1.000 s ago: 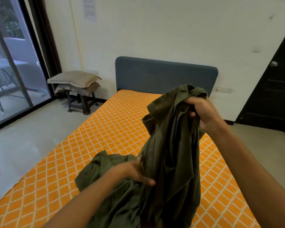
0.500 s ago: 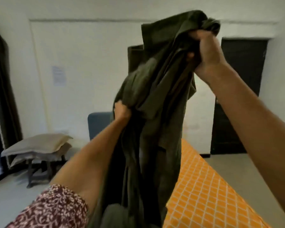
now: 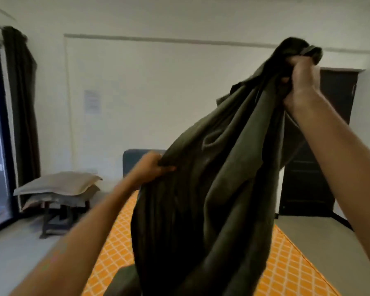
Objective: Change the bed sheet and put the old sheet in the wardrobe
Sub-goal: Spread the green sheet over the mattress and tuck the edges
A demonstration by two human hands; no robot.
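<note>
- The right hand [image 3: 299,82] is grasping the bunched top of the green sheet [image 3: 212,189], high up.
- The left hand [image 3: 150,165] is pinching the sheet's left edge, lower down.
- The sheet is hanging between the 2 hands, above the orange bed [image 3: 286,263].

Both forearms are bare up to the frame edge; the left hand [image 3: 149,165] and right hand [image 3: 300,82] wear no gloves, rings or watch.
</note>
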